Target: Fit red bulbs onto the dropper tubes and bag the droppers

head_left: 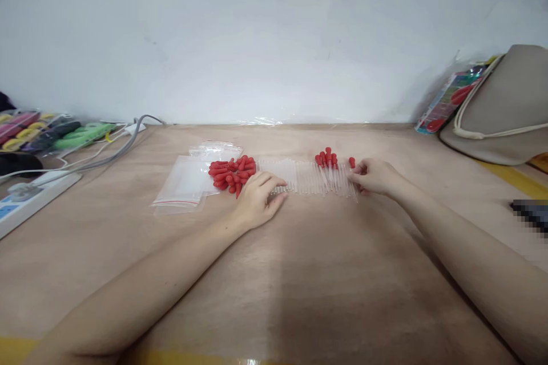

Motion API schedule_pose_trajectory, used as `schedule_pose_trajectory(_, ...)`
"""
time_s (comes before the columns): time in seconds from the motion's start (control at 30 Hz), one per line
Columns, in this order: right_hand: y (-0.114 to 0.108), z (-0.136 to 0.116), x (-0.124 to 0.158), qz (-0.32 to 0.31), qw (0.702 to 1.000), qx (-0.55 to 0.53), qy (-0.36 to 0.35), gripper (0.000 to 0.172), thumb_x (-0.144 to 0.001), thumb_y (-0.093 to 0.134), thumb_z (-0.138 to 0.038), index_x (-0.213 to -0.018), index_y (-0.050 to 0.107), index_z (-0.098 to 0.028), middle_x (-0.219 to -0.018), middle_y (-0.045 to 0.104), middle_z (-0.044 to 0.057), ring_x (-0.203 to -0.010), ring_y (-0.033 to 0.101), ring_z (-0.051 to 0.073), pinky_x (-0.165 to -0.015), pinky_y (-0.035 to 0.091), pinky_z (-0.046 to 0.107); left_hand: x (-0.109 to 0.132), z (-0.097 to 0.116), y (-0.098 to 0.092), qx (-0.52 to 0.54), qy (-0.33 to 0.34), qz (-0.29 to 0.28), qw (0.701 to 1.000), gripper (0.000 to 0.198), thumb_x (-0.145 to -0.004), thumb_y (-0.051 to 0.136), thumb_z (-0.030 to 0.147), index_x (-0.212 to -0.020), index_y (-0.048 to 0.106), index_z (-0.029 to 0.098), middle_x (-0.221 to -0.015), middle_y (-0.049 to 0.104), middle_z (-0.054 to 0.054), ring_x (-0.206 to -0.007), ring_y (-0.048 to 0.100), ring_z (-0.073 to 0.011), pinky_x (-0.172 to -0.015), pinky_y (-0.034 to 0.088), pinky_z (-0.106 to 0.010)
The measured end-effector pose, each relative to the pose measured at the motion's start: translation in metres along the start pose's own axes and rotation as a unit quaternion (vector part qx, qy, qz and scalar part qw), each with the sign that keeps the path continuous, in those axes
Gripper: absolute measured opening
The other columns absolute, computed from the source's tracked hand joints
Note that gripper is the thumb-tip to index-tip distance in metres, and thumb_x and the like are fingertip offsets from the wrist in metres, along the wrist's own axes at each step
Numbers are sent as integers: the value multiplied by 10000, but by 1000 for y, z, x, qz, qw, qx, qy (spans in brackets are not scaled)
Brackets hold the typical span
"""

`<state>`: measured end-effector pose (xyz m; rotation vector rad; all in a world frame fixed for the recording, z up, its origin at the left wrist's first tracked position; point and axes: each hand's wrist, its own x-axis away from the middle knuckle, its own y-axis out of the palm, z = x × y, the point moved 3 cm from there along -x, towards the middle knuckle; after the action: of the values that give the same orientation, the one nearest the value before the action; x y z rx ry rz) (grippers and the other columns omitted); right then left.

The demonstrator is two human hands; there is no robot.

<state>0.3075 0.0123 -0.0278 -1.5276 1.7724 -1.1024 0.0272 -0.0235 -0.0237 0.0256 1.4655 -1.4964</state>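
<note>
A row of clear, slim dropper tubes [308, 177] lies side by side on the table. At its left end is a heap of red rubber bulbs [225, 174]. My left hand [259, 199] rests over the tubes' left part beside the heap, thumb and fingers apart, holding nothing I can see. On the right, several droppers with red bulbs [329, 155] on top lie grouped at the row's end. My right hand [372, 177] pinches another red-topped dropper [351, 163] just right of that group; its tube slants down toward the table.
Clear zip bags [177, 182] lie left of the bulbs. A white power strip [38, 199] with grey and white cables is at far left, near packs of coloured items [83, 136]. At right stand a beige bag [505, 97], a colourful package [445, 102] and a blurred dark object [531, 214].
</note>
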Motion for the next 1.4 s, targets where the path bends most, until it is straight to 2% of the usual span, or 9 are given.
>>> schedule_pose_trajectory(0.13,-3,-6,2,-9,997,67,-36,104,-665,566,-241,-583,535,-186,-505,580,11,-505,576,143,-563,430,261,-3,-5,-11,-47,-39,44,997,155,-794,543,248,-923,551,164,-828,601,-42,-817,515,-196,-765,410,-347)
schedule_pose_trajectory(0.23,-4,-9,4,-14,995,88,-40,134,-657,546,-247,-533,542,-194,-487,566,13,-534,568,151,-556,411,265,-10,-13,-25,-107,-76,44,990,152,-765,554,244,-898,536,173,-850,589,-47,-846,505,-217,-785,396,-364)
schedule_pose_trajectory(0.4,0,-10,3,-8,991,125,-50,195,-650,531,-283,-474,501,-204,-490,544,23,-549,541,157,-523,382,265,-16,-34,-44,-175,-147,-17,973,184,-700,564,229,-880,559,190,-885,569,-59,-882,486,-248,-784,400,-389)
schedule_pose_trajectory(0.63,1,-11,3,14,986,153,-61,248,-673,521,-327,-469,434,-216,-444,468,20,-520,508,167,-486,354,273,-14,-47,-42,-212,-177,-96,956,182,-748,538,308,-869,646,224,-878,576,-73,-912,500,-285,-792,381,-459)
schedule_pose_trajectory(0.77,-3,-13,8,-31,994,100,-19,341,-711,512,-373,-428,412,-210,-442,487,32,-496,503,157,-504,383,280,-13,-49,-40,-219,-176,-103,954,205,-766,528,302,-902,654,215,-904,588,-84,-917,515,-294,-781,388,-459)
schedule_pose_trajectory(0.87,-6,-11,9,-58,998,20,1,382,-726,514,-389,-408,412,-204,-438,491,46,-476,497,150,-493,406,285,-14,-50,-40,-220,-169,-101,955,211,-764,531,293,-918,643,202,-889,594,-87,-866,538,-281,-756,402,-440)
schedule_pose_trajectory(1.07,-9,3,-2,-89,982,-159,52,199,-674,585,-276,-521,522,-167,-523,538,52,-489,500,124,-441,439,252,-15,-51,-42,-196,-156,-98,963,180,-795,483,250,-891,627,201,-837,594,-57,-742,564,-207,-656,431,-326)
schedule_pose_trajectory(1.27,-9,11,-5,-107,966,-208,114,162,-688,599,-265,-586,543,-153,-618,572,52,-515,516,104,-479,463,232,-18,-54,-47,-217,-152,-73,961,235,-844,411,238,-895,635,189,-817,578,-63,-763,569,-209,-677,446,-332)
schedule_pose_trajectory(1.4,-10,10,-4,-126,961,-215,122,145,-720,549,-224,-600,531,-145,-598,557,45,-497,515,104,-469,443,231,-23,-47,-60,-205,-130,-17,970,241,-854,406,233,-817,639,181,-809,558,-59,-771,569,-207,-676,462,-339)
